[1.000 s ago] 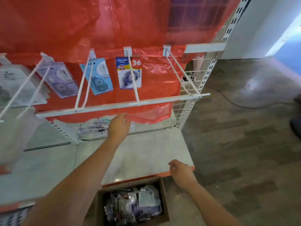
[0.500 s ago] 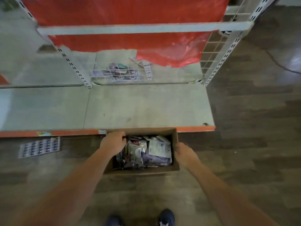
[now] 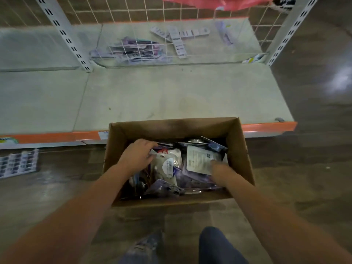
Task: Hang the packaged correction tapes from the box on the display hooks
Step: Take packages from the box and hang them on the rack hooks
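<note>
Both hands are in the box [image 3: 242, 159]: left grip [image 3: 140, 156] curls on light, slippery packets [image 3: 169, 164]; right grip [image 3: 219, 168], blurred, unclear. Pinch stiff card tops.

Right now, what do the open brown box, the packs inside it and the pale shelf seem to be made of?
Open brown box: corrugated cardboard by the look, matte brown, with folded walls and raw edges.
Packs inside it: probably printed card under clear glossy plastic; they catch highlights.
Pale shelf: likely painted metal or laminate, dull grey-green and scuffed, with an orange front strip; unclear which.
</note>
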Demonstrator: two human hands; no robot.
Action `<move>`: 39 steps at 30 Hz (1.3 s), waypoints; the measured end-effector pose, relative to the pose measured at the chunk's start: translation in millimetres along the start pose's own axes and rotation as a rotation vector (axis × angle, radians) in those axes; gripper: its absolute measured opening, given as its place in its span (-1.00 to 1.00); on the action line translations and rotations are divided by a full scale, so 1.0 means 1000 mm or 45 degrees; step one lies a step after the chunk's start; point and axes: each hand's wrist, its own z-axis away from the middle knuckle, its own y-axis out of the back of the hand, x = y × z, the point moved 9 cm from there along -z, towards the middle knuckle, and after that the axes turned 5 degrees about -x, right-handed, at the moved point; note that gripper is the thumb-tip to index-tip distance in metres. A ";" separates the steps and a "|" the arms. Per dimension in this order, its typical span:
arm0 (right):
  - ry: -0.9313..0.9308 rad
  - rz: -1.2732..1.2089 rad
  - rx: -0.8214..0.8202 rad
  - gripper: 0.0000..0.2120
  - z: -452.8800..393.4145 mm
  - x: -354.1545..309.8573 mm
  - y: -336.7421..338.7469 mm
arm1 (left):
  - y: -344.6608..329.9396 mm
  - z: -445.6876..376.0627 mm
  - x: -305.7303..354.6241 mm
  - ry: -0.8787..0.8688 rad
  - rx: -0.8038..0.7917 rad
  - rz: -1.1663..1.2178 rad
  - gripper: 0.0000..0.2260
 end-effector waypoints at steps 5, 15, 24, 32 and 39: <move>0.019 0.200 0.081 -0.48 -0.049 0.001 -0.008 | -0.035 -0.016 0.000 -0.147 -0.015 -0.010 -0.61; -0.020 0.231 0.099 -0.35 -0.069 0.004 -0.007 | -0.064 -0.021 -0.020 -0.007 -0.071 0.285 -0.64; 0.053 0.367 0.044 -0.04 -0.054 -0.001 -0.016 | -0.060 -0.014 -0.018 -0.045 -0.073 0.411 -0.74; 0.061 0.452 0.026 -0.09 -0.053 -0.001 -0.019 | -0.063 -0.013 -0.016 -0.074 -0.160 0.607 -0.82; 0.110 0.314 0.035 -0.68 -0.041 -0.005 -0.006 | -0.052 -0.015 -0.022 -0.020 -0.061 0.981 -0.91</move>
